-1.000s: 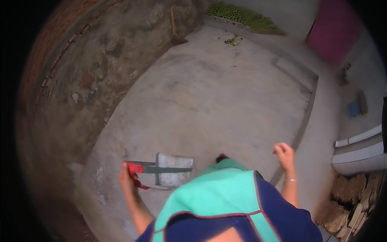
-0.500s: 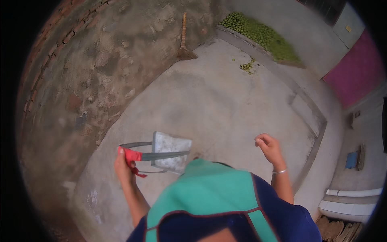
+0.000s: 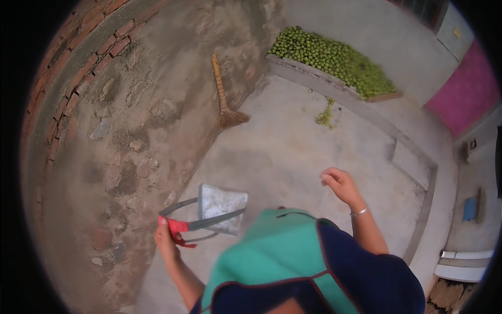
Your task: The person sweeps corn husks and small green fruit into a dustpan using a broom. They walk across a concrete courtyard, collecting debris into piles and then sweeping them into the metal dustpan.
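My left hand (image 3: 166, 239) is closed round a red cloth wrap (image 3: 179, 225), where grey straps (image 3: 209, 220) come together. Those straps run to a whitish, roughly square carrier (image 3: 217, 203) with a grey edge, which hangs above the concrete at my left front; my clothing partly covers the straps and its lower right. Out to the right, my right hand (image 3: 339, 184) is raised in the air with fingers loosely curled and nothing visible in them. A bracelet circles that wrist.
A straw broom (image 3: 222, 97) leans on the rough wall (image 3: 141, 131) at the left. Many round green fruits (image 3: 324, 55) lie heaped behind a low kerb (image 3: 314, 76) in the far corner. Green scraps (image 3: 327, 114) lie on the concrete floor (image 3: 282, 141). A pink panel (image 3: 465, 91) stands at the right.
My view has shifted, so the broom and fruit heap appear lower and clearer. My left hand still grips the red wrap, and my right hand remains raised with its fingers curled.
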### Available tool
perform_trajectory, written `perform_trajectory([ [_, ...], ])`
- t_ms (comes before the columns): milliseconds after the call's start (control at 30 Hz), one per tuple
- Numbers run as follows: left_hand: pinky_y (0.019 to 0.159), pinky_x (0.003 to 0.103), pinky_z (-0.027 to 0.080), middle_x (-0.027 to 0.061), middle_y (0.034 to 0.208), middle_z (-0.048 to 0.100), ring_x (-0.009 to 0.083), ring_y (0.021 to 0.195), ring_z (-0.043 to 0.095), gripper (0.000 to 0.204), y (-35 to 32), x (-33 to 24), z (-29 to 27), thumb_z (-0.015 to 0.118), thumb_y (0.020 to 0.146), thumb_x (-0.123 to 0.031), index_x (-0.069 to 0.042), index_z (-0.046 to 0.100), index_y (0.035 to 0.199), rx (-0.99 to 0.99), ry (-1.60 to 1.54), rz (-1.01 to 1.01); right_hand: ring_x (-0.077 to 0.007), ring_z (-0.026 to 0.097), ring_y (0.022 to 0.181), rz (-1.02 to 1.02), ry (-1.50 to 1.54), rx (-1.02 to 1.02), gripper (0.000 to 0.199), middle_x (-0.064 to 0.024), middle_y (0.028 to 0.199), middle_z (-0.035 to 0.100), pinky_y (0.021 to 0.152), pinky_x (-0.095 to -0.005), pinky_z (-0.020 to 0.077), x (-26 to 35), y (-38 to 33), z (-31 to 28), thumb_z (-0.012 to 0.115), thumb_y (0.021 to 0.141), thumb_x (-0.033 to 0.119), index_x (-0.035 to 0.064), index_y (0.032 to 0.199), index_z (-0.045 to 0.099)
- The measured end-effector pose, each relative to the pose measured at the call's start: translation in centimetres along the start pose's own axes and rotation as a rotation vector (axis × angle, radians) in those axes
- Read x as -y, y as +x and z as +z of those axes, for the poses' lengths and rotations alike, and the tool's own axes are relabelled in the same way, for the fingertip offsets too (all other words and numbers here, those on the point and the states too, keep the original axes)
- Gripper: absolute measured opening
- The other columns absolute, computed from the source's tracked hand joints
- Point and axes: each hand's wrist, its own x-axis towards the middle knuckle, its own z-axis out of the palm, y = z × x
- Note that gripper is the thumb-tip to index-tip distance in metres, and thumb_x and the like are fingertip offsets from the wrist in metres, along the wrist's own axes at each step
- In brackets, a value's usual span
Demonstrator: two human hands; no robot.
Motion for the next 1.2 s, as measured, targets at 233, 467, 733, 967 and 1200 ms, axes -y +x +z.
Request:
perform_trajectory([
  [233, 0.04, 0.025, 0.039, 0.0053, 0.049, 0.052, 0.0127, 0.041, 0.048, 0.043, 19.2, 0.4, 9.2, 0.05, 0.086, -0.039, -0.003, 0.057, 0.063, 0.059, 0.063, -0.128, -0.0089, 0.055, 0.07, -0.088, 0.08, 0.249, 0.018, -0.0023, 0.073, 0.058, 0.066, -0.0231, 0.0458, 4.9, 27.3, 4.5, 0.054, 0.086, 0.017, 0.0003, 0.084, 0.058],
  [467, 0.043, 0.025, 0.041, 0.0064, 0.054, 0.055, 0.0134, 0.045, 0.051, 0.04, 39.2, 5.4, 19.5, 0.053, 0.084, -0.039, -0.002, 0.059, 0.072, 0.221, 0.102, -0.382, -0.0102, 0.058, 0.073, 0.189, 0.407, 0.349, 0.02, -0.0023, 0.079, 0.059, 0.068, -0.0241, 0.048, 4.5, 48.8, 11.1, 0.052, 0.088, 0.024, 0.0053, 0.094, 0.057],
  [733, 0.042, 0.024, 0.039, 0.005, 0.054, 0.054, 0.0111, 0.045, 0.049, 0.039, 53.6, 3.0, 28.4, 0.054, 0.084, -0.038, -0.001, 0.058, 0.071, 0.212, 0.177, -0.467, -0.0133, 0.057, 0.075, 0.57, 0.767, 0.365, 0.02, -0.0028, 0.081, 0.058, 0.069, -0.0272, 0.0477, 1.7, 73.0, 17.0, 0.051, 0.088, 0.023, 0.0067, 0.098, 0.056],
  [967, 0.041, 0.022, 0.039, 0.0036, 0.055, 0.053, 0.0088, 0.046, 0.047, 0.038, 61.9, 1.0, 38.9, 0.055, 0.085, -0.037, 0.0, 0.059, 0.073, 0.149, 0.195, -0.61, -0.0206, 0.058, 0.083, 0.954, 0.982, 0.262, 0.025, -0.0086, 0.088, 0.059, 0.075, -0.0339, 0.0478, -6.5, 93.6, 25.1, 0.049, 0.088, 0.025, 0.0056, 0.103, 0.051],
  [1200, 0.044, 0.022, 0.045, 0.0068, 0.062, 0.057, 0.0107, 0.051, 0.053, 0.036, 68.0, 0.8, 46.2, 0.058, 0.084, -0.032, 0.004, 0.059, 0.084, 0.144, 0.173, -0.795, -0.0273, 0.058, 0.087, 1.406, 1.195, 0.095, 0.045, -0.0162, 0.093, 0.057, 0.085, -0.0403, 0.045, -6.7, 105.9, 32.6, 0.043, 0.087, 0.043, 0.005, 0.109, 0.045],
])
